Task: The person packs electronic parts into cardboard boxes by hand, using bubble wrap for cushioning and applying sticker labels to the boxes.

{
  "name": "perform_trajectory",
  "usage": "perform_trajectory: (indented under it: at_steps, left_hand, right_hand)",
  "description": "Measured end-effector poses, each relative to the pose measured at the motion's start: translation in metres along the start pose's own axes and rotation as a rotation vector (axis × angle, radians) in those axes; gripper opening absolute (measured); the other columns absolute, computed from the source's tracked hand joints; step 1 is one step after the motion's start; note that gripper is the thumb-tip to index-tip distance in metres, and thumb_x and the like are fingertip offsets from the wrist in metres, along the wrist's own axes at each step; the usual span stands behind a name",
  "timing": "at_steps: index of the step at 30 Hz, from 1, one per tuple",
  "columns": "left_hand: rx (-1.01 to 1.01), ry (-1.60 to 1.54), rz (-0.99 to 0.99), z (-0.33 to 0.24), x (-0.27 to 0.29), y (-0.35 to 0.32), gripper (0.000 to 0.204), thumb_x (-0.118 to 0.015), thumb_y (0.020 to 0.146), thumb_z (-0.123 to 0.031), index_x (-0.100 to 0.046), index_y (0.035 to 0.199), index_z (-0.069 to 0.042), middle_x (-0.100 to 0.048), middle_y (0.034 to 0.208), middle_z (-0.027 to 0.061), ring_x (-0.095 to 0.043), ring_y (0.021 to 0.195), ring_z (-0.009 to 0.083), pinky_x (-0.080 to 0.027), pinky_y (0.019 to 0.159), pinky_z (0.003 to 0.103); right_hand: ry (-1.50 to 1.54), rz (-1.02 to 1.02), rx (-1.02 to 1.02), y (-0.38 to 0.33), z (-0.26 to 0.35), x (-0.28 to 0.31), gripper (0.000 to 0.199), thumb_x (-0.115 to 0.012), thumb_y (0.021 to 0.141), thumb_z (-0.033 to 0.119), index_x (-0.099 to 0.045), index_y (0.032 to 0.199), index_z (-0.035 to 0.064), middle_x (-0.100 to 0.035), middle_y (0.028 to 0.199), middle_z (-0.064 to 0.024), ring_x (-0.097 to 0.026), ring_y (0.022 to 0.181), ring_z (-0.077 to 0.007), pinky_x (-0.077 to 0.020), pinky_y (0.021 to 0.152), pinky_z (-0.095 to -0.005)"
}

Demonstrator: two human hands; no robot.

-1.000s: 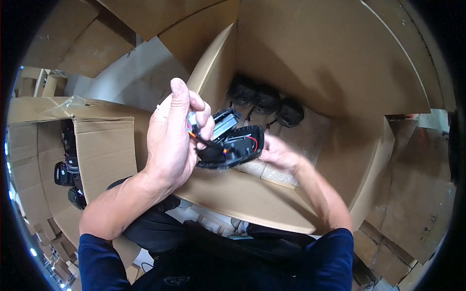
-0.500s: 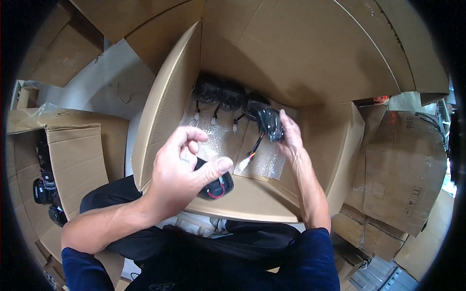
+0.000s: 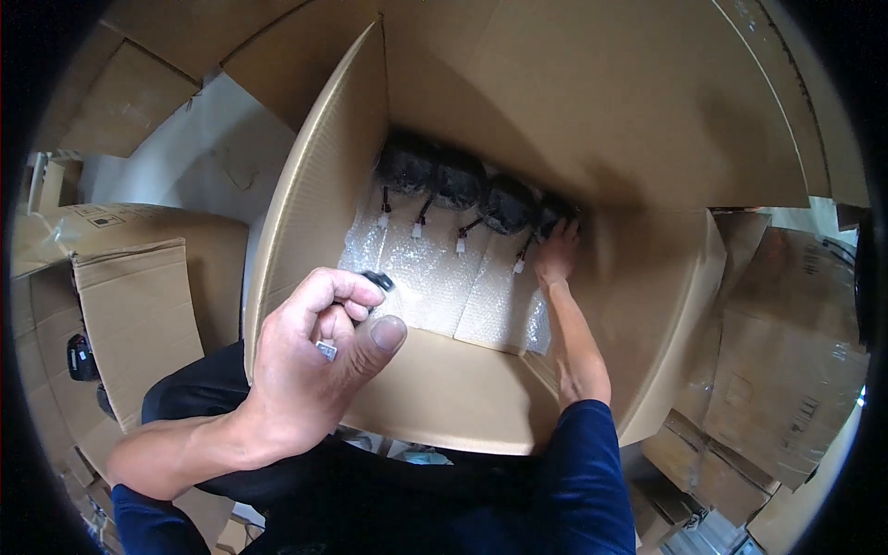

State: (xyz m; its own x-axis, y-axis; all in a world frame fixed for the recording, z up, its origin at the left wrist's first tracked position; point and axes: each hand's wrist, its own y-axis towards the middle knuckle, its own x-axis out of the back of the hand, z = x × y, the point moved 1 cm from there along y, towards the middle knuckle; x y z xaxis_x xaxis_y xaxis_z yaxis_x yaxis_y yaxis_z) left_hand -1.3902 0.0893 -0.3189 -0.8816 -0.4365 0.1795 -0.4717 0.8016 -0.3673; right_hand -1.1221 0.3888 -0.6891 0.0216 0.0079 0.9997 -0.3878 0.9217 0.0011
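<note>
A large open cardboard box stands in front of me, with bubble wrap over its floor. Along its far wall lies a row of black rounded parts in clear plastic, one of them a bagged black part near the middle. Short dark cables with white connectors run from them toward me. At the row's right end my right hand reaches down onto the last black part, its fingers over it. My left hand, fingers curled, holds a black wired part, mostly hidden; a small white connector shows at the palm.
At the left, another open carton holds more black parts. Taped cardboard boxes are stacked at the right. A tall box flap rises along the left side of the big box.
My right hand has carried a bagged black part down and to the far right, setting it at the row's end. My left hand has shifted slightly left, with the part beneath it now mostly hidden.
</note>
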Motion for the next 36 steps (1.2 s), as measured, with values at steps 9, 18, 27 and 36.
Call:
perform_trajectory:
  at_steps: [9, 18, 27, 36]
  left_hand:
    - [-0.022, -0.068, -0.006, -0.008, -0.001, -0.015, 0.034, -0.066, 0.101, -0.032, -0.061, 0.108, 0.002, -0.054, 0.070, -0.0042, -0.047, 0.068, 0.0007, -0.039, 0.061, 0.019]
    - [-0.130, -0.388, 0.046, -0.005, 0.023, -0.036, 0.043, -0.046, 0.109, -0.041, -0.060, 0.108, -0.001, -0.055, 0.078, 0.0029, -0.047, 0.060, 0.0042, -0.041, 0.055, 0.019]
    - [-0.413, 0.228, 0.733, 0.028, -0.017, -0.078, 0.054, -0.066, 0.096, -0.047, -0.060, 0.120, 0.001, -0.057, 0.120, 0.0218, -0.059, 0.103, 0.0324, -0.047, 0.090, 0.044]
    - [-0.678, 0.599, 0.501, 0.027, -0.007, -0.066, 0.061, -0.071, 0.085, -0.046, -0.060, 0.125, 0.000, -0.051, 0.137, 0.0266, -0.049, 0.131, 0.0393, -0.037, 0.109, 0.052]
  right_hand:
    - [-0.206, 0.105, 0.384, 0.026, 0.075, 0.008, 0.072, -0.067, 0.083, 0.017, -0.041, 0.149, 0.0051, -0.055, 0.124, -0.0195, -0.063, 0.104, -0.0347, -0.0582, 0.081, -0.0448]
    - [1.603, 1.665, -0.370, -0.098, 0.169, 0.166, 0.084, -0.045, 0.095, 0.071, -0.042, 0.140, -0.0005, -0.071, 0.096, -0.0227, -0.072, 0.090, -0.0312, -0.0628, 0.077, -0.0440]
    - [1.419, 1.544, -0.084, -0.116, 0.226, 0.241, 0.048, -0.081, 0.086, 0.020, -0.061, 0.120, -0.0062, -0.071, 0.114, -0.0138, -0.069, 0.101, -0.0181, -0.0565, 0.093, -0.0337]
    - [1.123, 0.630, -0.189, -0.068, 0.227, 0.020, 0.048, -0.073, 0.092, 0.016, -0.057, 0.133, -0.0009, -0.066, 0.127, -0.0112, -0.061, 0.116, -0.0213, -0.0452, 0.104, -0.0339]
